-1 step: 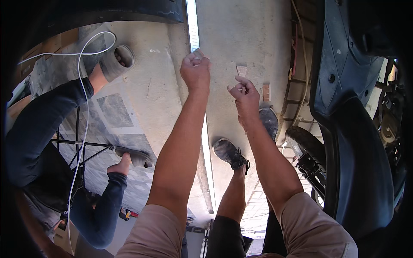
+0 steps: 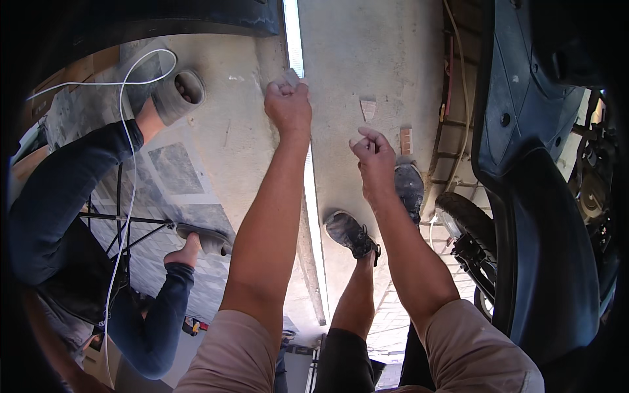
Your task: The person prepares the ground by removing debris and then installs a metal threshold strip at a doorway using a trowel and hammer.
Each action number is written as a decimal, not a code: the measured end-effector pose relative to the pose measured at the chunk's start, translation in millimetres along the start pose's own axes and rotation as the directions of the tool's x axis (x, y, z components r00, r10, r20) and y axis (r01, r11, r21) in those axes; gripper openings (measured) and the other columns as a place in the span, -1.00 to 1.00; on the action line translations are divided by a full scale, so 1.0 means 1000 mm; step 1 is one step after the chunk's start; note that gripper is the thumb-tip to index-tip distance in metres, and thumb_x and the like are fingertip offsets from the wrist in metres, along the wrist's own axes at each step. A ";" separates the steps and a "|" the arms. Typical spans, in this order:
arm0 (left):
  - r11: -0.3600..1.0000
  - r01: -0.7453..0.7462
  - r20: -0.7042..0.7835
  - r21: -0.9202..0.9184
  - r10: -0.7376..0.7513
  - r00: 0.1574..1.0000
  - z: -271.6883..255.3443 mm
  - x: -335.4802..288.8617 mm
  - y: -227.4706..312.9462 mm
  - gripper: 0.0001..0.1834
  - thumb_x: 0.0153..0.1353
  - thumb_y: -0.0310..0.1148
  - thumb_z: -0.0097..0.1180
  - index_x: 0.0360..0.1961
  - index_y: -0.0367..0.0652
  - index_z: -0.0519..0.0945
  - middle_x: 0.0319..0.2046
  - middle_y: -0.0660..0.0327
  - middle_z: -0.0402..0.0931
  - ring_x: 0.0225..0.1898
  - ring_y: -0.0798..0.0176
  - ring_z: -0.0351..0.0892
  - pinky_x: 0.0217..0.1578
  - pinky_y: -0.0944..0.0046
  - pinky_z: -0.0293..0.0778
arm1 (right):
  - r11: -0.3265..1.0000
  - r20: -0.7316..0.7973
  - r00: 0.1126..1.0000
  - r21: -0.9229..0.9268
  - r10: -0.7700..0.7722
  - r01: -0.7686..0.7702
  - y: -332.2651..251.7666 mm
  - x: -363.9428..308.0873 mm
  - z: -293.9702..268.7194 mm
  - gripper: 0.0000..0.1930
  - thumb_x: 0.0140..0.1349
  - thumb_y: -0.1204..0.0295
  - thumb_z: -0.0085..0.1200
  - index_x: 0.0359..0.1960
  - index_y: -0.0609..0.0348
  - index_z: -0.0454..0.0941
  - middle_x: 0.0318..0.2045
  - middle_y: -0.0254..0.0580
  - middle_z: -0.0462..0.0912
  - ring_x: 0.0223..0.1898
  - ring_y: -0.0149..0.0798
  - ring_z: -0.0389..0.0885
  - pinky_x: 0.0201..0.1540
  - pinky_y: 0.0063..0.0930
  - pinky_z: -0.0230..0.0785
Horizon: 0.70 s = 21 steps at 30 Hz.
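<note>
My left hand (image 2: pixel 288 110) is closed with its fingertips on a small, flat greyish piece (image 2: pixel 291 76), whose kind I cannot make out. It is held beside a long, bright white strip (image 2: pixel 293 42). Over the concrete floor, my right hand (image 2: pixel 375 164) has its fingers curled inward; whatever they may hold is hidden. Just beyond that hand lies a small wedge-shaped, pale brown piece (image 2: pixel 368 109). A small reddish-brown block (image 2: pixel 406 140) is to its right, near my dark shoe (image 2: pixel 409 187).
At the left sits another person in dark trousers (image 2: pixel 62 190) and grey slip-on shoes (image 2: pixel 185 92). A white cable (image 2: pixel 133 150) loops past them. Large dark panels (image 2: pixel 524 196) stand at the right, beside a wheel (image 2: pixel 466 219). Another dark curved panel (image 2: pixel 164 18) spans the top left.
My left hand has shifted slightly left with the greyish piece. My right hand has drawn back toward me, away from the wedge-shaped piece, and its fingers look more curled.
</note>
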<state>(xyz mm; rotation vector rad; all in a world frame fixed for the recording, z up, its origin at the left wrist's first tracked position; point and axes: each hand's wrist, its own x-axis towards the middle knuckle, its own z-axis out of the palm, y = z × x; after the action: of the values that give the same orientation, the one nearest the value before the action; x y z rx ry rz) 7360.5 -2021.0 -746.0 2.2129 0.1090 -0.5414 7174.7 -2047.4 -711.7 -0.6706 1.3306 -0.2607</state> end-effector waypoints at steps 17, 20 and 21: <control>0.853 -0.230 -0.090 0.469 0.305 0.948 0.030 0.107 0.029 -0.75 0.14 -0.49 0.18 -0.14 -0.24 0.72 -0.23 0.04 0.73 -0.17 0.06 0.74 -0.11 0.16 0.60 | 0.914 -0.078 0.913 0.097 0.401 -0.394 0.049 -0.092 -0.067 -0.79 0.27 0.53 0.18 -0.07 0.27 0.54 -0.56 -0.58 0.40 -0.64 -0.69 0.21 -0.63 -0.71 -0.01; 0.973 -0.009 -0.118 0.229 0.036 0.992 0.041 0.118 0.016 -0.78 0.15 -0.59 0.17 -0.17 -0.31 0.71 -0.26 0.07 0.72 -0.25 0.16 0.74 -0.29 0.19 0.64 | 0.915 -0.052 0.920 0.134 0.389 -0.380 0.049 -0.087 -0.069 -0.79 0.27 0.53 0.17 -0.07 0.26 0.54 -0.53 -0.55 0.43 -0.63 -0.69 0.23 -0.63 -0.72 0.00; 0.980 0.042 -0.120 0.196 -0.018 0.993 0.046 0.120 0.009 -0.80 0.14 -0.48 0.23 -0.20 -0.23 0.72 -0.20 0.07 0.72 -0.17 0.09 0.73 -0.17 0.18 0.62 | 0.916 -0.060 0.919 0.133 0.390 -0.379 0.049 -0.085 -0.071 -0.79 0.27 0.53 0.17 -0.07 0.26 0.54 -0.53 -0.55 0.43 -0.63 -0.69 0.23 -0.63 -0.72 0.00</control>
<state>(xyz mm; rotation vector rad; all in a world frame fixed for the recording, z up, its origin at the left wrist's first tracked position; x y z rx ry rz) 7455.0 -2074.4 -815.4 2.4420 0.1566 -0.4539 7076.7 -1984.7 -678.3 -0.2873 1.4863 -0.0477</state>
